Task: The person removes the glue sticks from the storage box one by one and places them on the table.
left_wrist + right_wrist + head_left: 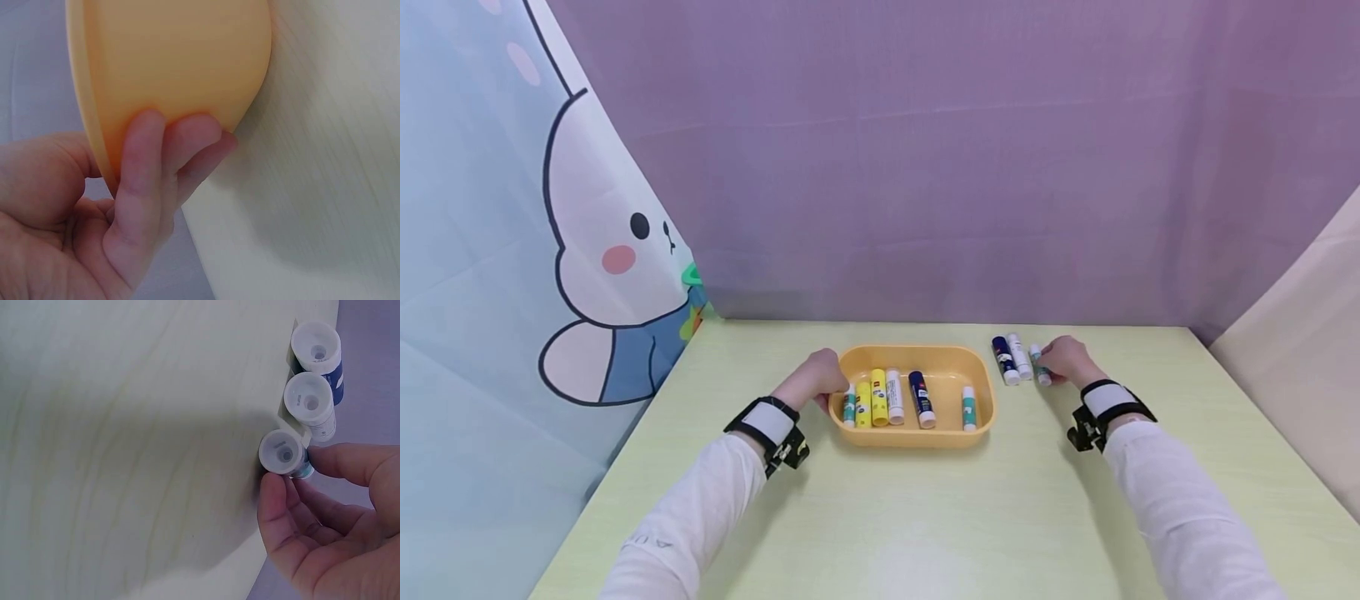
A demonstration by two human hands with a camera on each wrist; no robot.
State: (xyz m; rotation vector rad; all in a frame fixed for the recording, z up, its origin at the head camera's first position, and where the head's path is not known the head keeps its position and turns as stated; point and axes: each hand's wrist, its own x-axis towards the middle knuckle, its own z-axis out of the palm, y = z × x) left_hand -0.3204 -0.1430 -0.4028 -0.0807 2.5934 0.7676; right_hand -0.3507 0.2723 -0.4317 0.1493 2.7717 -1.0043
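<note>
My left hand (822,373) grips the left end of a yellow-orange plastic tray (917,440). In the left wrist view its fingers press the outer wall (181,62), with the thumb over the rim. My right hand (1067,358) pinches a small teal-and-white glue stick (281,452) between thumb and fingers, right of the tray. Beside it lie a white glue stick (1019,357) and a navy glue stick (1004,360). Inside the tray are a teal glue stick (849,407) near the left hand, yellow ones (880,398), a white one (895,397), a navy one (922,400) and another teal one (969,408).
Everything stands on a pale green-yellow table (910,517). A purple cloth (925,167) hangs behind its back edge, and a blue curtain with a cartoon figure (602,250) is on the left. White cloth (1300,350) hangs at the right.
</note>
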